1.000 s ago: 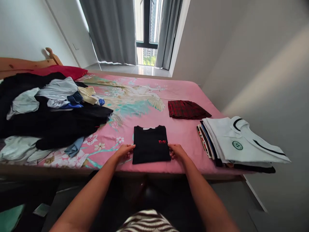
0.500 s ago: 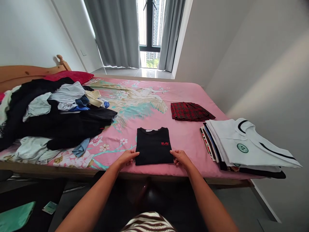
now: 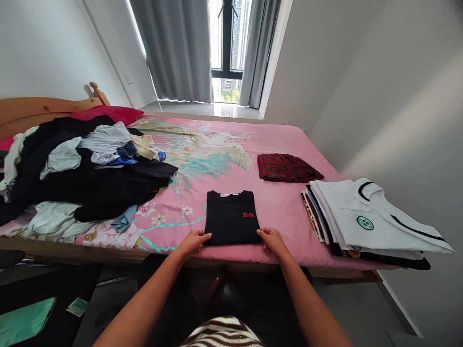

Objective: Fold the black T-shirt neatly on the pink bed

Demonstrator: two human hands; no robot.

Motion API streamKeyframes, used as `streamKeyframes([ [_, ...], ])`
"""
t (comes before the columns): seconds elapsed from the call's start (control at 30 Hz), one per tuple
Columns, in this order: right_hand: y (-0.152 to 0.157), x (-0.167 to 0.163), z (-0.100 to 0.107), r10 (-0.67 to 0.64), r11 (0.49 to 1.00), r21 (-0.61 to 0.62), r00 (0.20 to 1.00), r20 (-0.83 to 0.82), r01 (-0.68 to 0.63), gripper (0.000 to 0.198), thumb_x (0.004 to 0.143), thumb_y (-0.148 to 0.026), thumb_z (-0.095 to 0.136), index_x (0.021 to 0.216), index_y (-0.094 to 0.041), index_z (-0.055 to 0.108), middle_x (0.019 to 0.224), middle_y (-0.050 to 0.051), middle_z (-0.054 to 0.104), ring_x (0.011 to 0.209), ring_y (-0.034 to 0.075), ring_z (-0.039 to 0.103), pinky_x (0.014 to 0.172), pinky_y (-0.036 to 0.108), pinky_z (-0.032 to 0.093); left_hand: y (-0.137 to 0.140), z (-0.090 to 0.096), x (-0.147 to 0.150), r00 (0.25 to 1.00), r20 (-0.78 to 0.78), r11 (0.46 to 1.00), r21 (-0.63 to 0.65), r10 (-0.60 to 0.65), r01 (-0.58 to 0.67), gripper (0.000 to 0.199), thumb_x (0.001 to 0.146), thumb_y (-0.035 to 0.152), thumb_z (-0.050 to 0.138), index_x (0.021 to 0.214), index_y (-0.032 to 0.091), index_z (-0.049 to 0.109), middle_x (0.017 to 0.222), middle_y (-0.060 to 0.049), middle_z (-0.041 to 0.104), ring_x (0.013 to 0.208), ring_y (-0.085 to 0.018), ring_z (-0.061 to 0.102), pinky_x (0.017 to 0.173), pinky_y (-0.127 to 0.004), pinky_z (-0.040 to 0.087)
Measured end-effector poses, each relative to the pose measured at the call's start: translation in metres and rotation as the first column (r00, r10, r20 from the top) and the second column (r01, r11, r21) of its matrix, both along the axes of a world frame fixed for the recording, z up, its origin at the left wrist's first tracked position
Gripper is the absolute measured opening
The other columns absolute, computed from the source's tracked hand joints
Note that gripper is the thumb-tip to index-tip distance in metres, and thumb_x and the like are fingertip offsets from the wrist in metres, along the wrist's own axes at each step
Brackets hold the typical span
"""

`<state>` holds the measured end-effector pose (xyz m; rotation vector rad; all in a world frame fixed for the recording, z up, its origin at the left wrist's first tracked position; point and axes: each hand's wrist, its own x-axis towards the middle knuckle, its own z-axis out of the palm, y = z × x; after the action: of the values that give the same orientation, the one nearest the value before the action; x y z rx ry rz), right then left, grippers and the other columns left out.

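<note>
Directly before me a black T-shirt (image 3: 231,219) with red lettering on its chest lies folded into a neat rectangle on the bed, collar pointing away. My left hand (image 3: 196,242) pinches its lower left corner between thumb and fingers. At the lower right corner, my right hand (image 3: 272,242) grips the fabric the same way. A folded red plaid garment (image 3: 287,167) lies farther off to the right. Closer to the right edge stands a stack of folded clothes, topped by a white shirt (image 3: 383,217) with a round green badge.
A loose heap of clothes (image 3: 94,185) covers the left of the bed, beside a red pillow (image 3: 115,113) and wooden headboard (image 3: 47,108). The pink floral sheet (image 3: 202,197) spreads between. Grey curtains (image 3: 173,53) frame a window behind. A green item (image 3: 27,320) lies low at left.
Both hands have slid slightly toward me along the T-shirt's sides to its near corners, still gripping it. The view has shifted a little; the other clothes have not moved.
</note>
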<state>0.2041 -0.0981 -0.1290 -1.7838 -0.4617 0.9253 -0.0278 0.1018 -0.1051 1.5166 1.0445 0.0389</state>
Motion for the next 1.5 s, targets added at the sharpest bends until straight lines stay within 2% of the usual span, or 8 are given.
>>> streamKeyframes([
  [0.4,-0.003,-0.006,-0.010,-0.022,0.984,-0.164,0.972,0.235,0.062,0.027,0.079,-0.045,0.050,0.075,-0.019,0.057,0.047,-0.004,0.047,0.037,0.013,0.048,0.038,0.024,0.033,-0.019,-0.012,-0.008,0.987,0.005,0.908,0.392,0.158,-0.147,0.028,0.069,0.044,0.058,0.066,0.017,0.055,0.061,0.001,0.055,0.063,-0.014,0.050,0.060,-0.022,0.032],
  [0.57,-0.007,-0.003,-0.007,-0.016,0.970,-0.217,0.919,0.393,0.110,0.027,0.077,-0.045,0.056,0.084,-0.021,0.063,0.078,0.004,0.065,0.074,0.018,0.061,0.061,0.026,0.040,-0.020,-0.011,-0.009,0.986,-0.015,0.897,0.417,0.165,-0.144,0.021,0.074,0.036,0.055,0.080,0.017,0.062,0.072,-0.003,0.062,0.073,-0.017,0.058,0.069,-0.025,0.039],
  [0.73,-0.007,-0.001,0.001,0.033,0.958,-0.274,0.914,0.404,0.087,0.034,0.070,-0.054,0.063,0.067,-0.021,0.062,0.068,0.005,0.063,0.068,0.020,0.058,0.056,0.026,0.033,-0.039,-0.010,-0.012,0.943,0.043,0.819,0.482,0.331,-0.310,0.045,0.068,0.040,0.063,0.104,0.016,0.052,0.083,-0.005,0.060,0.078,-0.020,0.059,0.068,-0.029,0.043],
  [0.8,-0.005,-0.002,0.002,0.035,0.961,-0.266,0.924,0.381,0.073,0.035,0.069,-0.051,0.064,0.056,-0.020,0.056,0.057,0.004,0.057,0.060,0.017,0.054,0.052,0.025,0.029,-0.060,-0.014,-0.014,0.919,0.040,0.858,0.343,0.393,-0.382,0.046,0.066,0.047,0.064,0.098,0.016,0.051,0.077,-0.004,0.058,0.062,-0.017,0.057,0.052,-0.026,0.040],
  [0.9,-0.002,-0.004,-0.001,0.006,0.974,-0.220,0.961,0.277,0.058,0.031,0.069,-0.044,0.065,0.056,-0.020,0.051,0.050,0.000,0.051,0.049,0.013,0.049,0.046,0.023,0.027,-0.096,-0.018,-0.013,0.963,0.033,0.957,-0.128,0.266,-0.260,0.047,0.064,0.058,0.063,0.084,0.017,0.051,0.067,-0.001,0.055,0.038,-0.008,0.042,0.033,-0.021,0.025],
  [1.1,0.001,-0.011,0.000,-0.046,0.995,-0.096,0.992,-0.118,0.035,0.026,0.072,-0.039,0.055,0.089,-0.019,0.050,0.044,-0.009,0.040,0.033,0.009,0.036,0.034,0.020,0.028,-0.131,-0.004,0.024,0.896,0.208,0.699,-0.701,0.393,-0.144,0.046,0.067,0.047,0.071,0.097,0.017,0.053,0.090,-0.007,0.062,0.062,-0.011,0.062,0.050,-0.022,0.050],
  [1.3,-0.020,-0.054,0.015,0.000,0.995,0.094,0.946,-0.323,0.033,0.032,0.069,-0.037,0.056,0.095,-0.019,0.050,0.057,-0.007,0.047,0.036,0.005,0.033,0.034,0.018,0.031,-0.135,0.006,0.048,0.708,0.196,0.471,-0.856,0.678,-0.214,0.034,0.078,0.036,0.065,0.103,0.016,0.055,0.097,-0.010,0.066,0.082,-0.018,0.066,0.073,-0.030,0.055],
  [1.5,-0.053,-0.096,0.002,0.288,0.877,0.477,0.730,-0.620,0.059,0.041,0.070,-0.026,0.065,0.109,-0.022,0.056,0.085,0.000,0.059,0.073,0.013,0.058,0.061,0.027,0.052,-0.129,0.018,0.034,0.574,0.117,0.422,-0.795,0.811,-0.435,0.028,0.074,0.011,0.064,0.100,0.013,0.057,0.094,-0.009,0.069,0.084,-0.022,0.067,0.076,-0.034,0.057],
])
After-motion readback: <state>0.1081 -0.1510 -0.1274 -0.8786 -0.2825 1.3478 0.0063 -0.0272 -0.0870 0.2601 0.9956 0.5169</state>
